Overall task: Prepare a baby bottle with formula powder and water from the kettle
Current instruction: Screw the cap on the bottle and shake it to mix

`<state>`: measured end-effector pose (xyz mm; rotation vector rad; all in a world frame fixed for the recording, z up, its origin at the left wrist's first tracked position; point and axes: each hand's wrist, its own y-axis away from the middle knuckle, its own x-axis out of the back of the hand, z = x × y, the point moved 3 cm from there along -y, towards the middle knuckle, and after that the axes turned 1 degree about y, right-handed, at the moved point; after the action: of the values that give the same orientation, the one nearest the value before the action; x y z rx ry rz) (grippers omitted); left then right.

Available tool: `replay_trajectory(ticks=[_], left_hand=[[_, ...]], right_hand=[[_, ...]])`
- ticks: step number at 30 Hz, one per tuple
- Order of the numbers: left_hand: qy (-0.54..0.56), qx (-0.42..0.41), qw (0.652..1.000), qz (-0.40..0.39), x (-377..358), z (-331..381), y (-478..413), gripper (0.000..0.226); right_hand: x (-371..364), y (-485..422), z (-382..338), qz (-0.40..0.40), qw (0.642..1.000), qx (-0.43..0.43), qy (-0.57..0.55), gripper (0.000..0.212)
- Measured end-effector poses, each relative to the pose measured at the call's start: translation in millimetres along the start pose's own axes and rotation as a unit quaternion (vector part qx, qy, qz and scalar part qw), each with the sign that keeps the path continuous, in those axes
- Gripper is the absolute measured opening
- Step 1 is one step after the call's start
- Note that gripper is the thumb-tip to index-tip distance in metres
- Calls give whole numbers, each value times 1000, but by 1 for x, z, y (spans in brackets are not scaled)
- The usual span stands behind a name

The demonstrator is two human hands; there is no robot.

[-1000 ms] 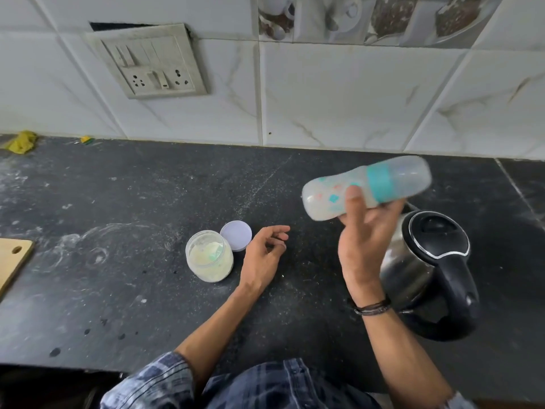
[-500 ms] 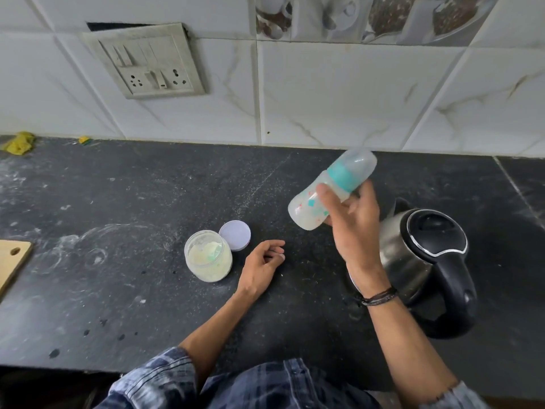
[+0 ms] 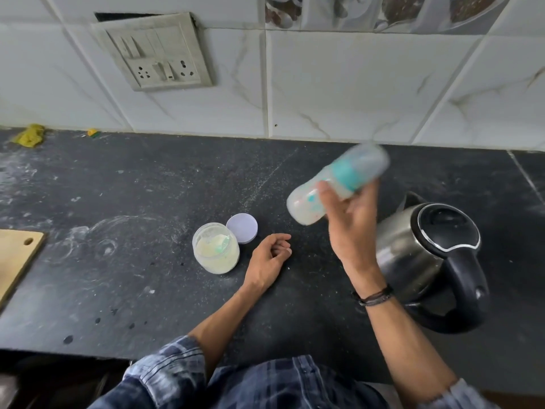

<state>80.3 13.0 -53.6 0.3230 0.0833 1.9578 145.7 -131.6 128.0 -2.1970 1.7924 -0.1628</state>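
The baby bottle (image 3: pixel 342 175), tilted, is gripped by the right hand (image 3: pixel 351 228) above the table (image 3: pixel 147 187) beside the kettle (image 3: pixel 427 249); the left hand (image 3: pixel 268 255) is laid loosely curled, empty, near the formula jar (image 3: pixel 216 249)

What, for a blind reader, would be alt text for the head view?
A right hand holds a capped bottle tilted over a dark counter. The left hand rests beside an open powder jar; a kettle stands to the right.

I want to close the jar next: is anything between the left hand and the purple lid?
Nothing visible. The left hand rests on the counter right of the lid, only bare counter between; the jar stands left of the lid.
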Motion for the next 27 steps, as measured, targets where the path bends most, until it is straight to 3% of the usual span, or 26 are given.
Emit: replay_trajectory(ticks=[2,7,11,15,19,23,27], left_hand=[[-30,-19,999,0,-1,-6,5,29],[-46,-50,998,17,-3,-9,8,23],[-73,-58,995,21,-3,-13,11,23],[-90,-76,993,18,-7,-10,9,22],[-123,-93,988,23,-5,-12,11,23],[-120,-100,987,21,-8,-10,10,22],[-125,-100,987,20,-7,-10,11,23]], right_hand=[[-1,5,5,-31,999,-35,12,48],[11,9,-8,80,995,0,-61,52],[8,15,-6,-14,998,-59,-12,49],[21,12,-21,104,990,-17,-95,56],[10,12,-16,-13,997,-72,9,53],[16,17,-20,96,992,-35,-68,59],[12,15,-15,18,996,-80,-37,51]])
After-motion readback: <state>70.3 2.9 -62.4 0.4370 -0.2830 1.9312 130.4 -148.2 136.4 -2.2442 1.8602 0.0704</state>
